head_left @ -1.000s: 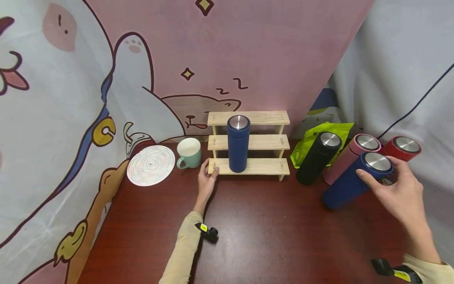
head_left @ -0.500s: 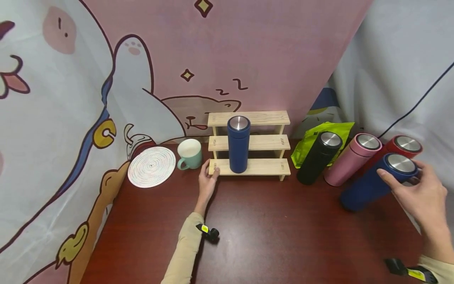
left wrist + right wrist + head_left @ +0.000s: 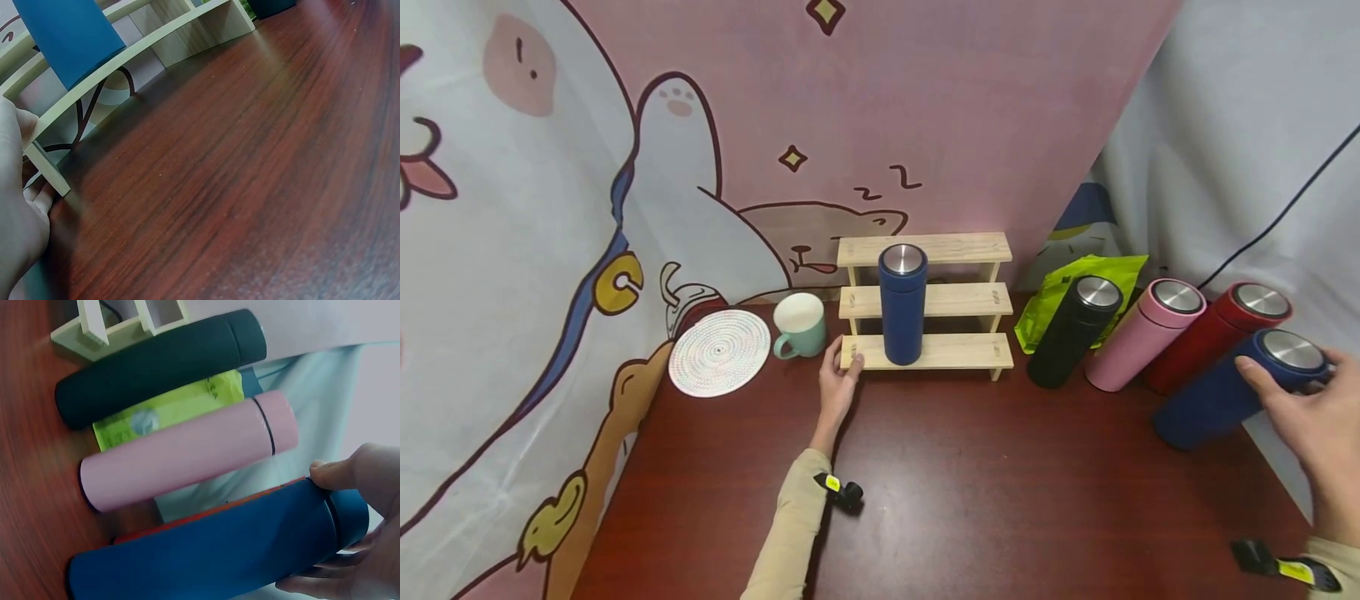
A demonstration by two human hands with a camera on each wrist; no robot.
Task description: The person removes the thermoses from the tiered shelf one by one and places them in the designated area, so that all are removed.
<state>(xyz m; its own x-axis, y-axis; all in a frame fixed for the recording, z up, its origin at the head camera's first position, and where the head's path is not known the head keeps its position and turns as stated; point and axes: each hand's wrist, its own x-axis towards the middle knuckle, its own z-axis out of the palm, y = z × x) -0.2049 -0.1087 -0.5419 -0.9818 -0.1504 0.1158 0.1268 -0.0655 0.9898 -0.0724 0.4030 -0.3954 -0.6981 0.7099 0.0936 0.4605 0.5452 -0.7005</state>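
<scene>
In the head view, my right hand (image 3: 1318,417) grips a blue thermos bottle (image 3: 1213,400) near its silver lid, at the right side of the table. The right wrist view shows the thumb on one side of that blue bottle (image 3: 212,550) and the fingers around the other. My left hand (image 3: 837,387) holds the left end of a three-tier wooden shelf (image 3: 966,352), thumb on the lowest board. Seen from the left wrist, its fingers (image 3: 39,195) lie beside the shelf leg. Another blue thermos bottle (image 3: 902,312) stands on the lowest board.
Black (image 3: 1071,337), pink (image 3: 1138,342) and red thermos bottles (image 3: 1210,342) stand right of the shelf, before a bright green bag (image 3: 1045,304). A mint mug (image 3: 805,333) and a round woven mat (image 3: 718,354) are to the left. Fabric hangs behind.
My right hand has moved the blue bottle rightward, from in front of the pink bottle to in front of the red one. My left hand stays on the shelf.
</scene>
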